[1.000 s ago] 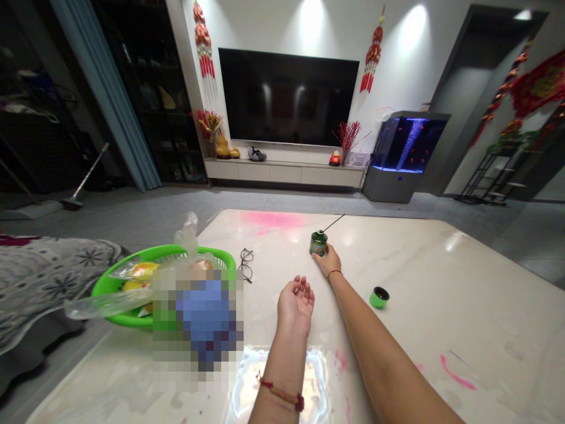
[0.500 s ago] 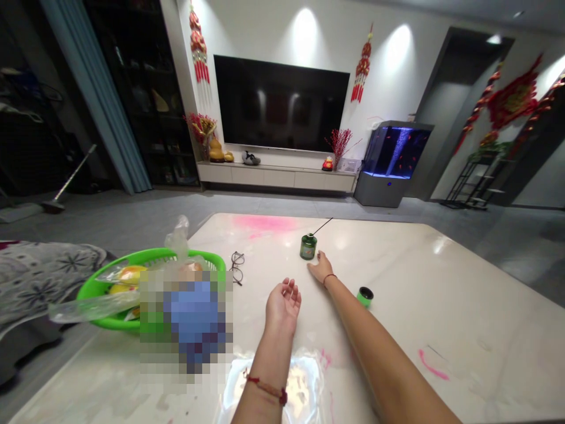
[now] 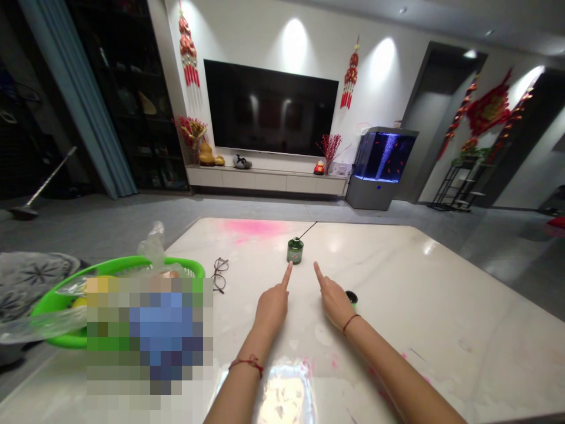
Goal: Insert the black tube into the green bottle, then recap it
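A small green glass bottle (image 3: pixel 295 251) with a thin black stick leaning out of its neck stands upright on the white marble-patterned table (image 3: pixel 432 318). My left hand (image 3: pixel 271 306) points forward, index finger stretched out and the other fingers curled; its fingertip appears just below the bottle, and I cannot tell whether it touches. My right hand (image 3: pixel 334 297) also points, index finger out, its tip a little to the right of the bottle. Neither hand holds anything. Partly hidden behind my right hand is a small green cap (image 3: pixel 352 298) with a black inside.
On the left lies a green plastic basket (image 3: pixel 55 294) with clear bags and fruit, partly blurred out. Eyeglasses (image 3: pixel 219 275) rest between basket and bottle. Pink stains (image 3: pixel 253 227) mark the far table edge. Beyond stand a television (image 3: pixel 269 109) and an aquarium (image 3: pixel 382 156).
My right hand has drawn back from beside the bottle and now points. My left hand has turned from palm-up to pointing and moved forward. The view has shifted slightly.
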`<state>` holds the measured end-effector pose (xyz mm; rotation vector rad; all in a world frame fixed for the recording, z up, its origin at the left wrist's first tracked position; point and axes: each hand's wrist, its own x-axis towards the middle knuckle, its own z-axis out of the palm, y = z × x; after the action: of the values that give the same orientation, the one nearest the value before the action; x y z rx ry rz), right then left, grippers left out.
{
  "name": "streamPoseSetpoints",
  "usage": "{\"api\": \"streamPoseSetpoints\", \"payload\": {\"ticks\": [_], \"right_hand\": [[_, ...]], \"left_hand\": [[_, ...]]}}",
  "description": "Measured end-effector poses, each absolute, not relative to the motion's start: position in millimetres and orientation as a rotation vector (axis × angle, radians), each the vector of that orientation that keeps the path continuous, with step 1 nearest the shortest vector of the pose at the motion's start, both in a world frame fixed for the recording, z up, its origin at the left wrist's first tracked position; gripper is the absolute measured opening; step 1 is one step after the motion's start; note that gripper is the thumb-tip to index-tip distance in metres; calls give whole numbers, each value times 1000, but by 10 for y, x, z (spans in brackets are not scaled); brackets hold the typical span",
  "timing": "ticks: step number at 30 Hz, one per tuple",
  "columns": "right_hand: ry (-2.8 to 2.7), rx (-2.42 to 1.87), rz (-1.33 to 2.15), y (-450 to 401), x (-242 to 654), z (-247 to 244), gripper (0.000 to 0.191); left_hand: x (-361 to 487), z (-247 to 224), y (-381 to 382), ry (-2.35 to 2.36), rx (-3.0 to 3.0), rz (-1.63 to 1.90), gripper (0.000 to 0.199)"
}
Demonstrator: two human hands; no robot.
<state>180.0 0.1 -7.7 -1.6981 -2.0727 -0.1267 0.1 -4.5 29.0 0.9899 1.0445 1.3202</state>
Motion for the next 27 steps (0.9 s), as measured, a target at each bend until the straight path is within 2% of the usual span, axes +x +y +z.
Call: {"api": "streamPoseSetpoints", "payload": {"ticks": [3,6,8,11,12,14,19,27], "right_hand": [[-2188,-1799,-367,-13,1779,3,79],[-2210,-1720,-335,47,1762,17,72],[-2125,-1630,-195,136,1749,46,58],[-1927,-1558,34,402,1730,185,24],[-1852,-1580,85,527,1722,250,20],[-1721,-1639,166,807,1704,379,22],[-1722,-1702,291,1420,1618,548,41],[-1849,-1733,323,1692,1492,639,15]], "left_hand": [[-7,251,-24,1034,1038,1307,45],[-38,249,-5,1149,1240,1322,44],[-56,270,6,1281,1477,1287,38],[-72,316,24,1503,1893,1092,13],[-74,329,30,1571,2023,1009,10],[-78,341,39,1678,2216,877,15],[-87,319,46,1773,2287,795,18],[-89,298,48,1773,2253,797,18]]}}
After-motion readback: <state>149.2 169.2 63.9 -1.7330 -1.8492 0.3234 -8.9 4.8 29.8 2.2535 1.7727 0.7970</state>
